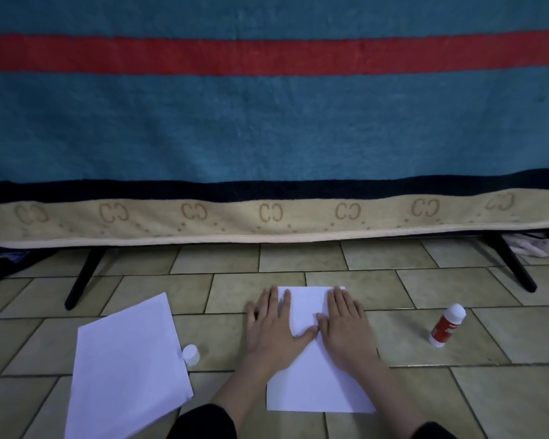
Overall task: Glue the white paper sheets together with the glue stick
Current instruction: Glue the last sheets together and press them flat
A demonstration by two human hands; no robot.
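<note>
Two hands flat, fingers straight: left hand [271,327] and right hand [346,327] press on the white paper sheet [317,381] on the tiled floor [488,391]. Left of that sheet: white cap [191,354], then a second sheet [127,375]. Right of it, well apart: glue stick [447,325], upright, uncapped.

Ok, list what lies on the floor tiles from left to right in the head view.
Loose white paper sheet → white cap → left hand → right hand, both pressed flat on the middle paper sheet → red glue stick.
</note>
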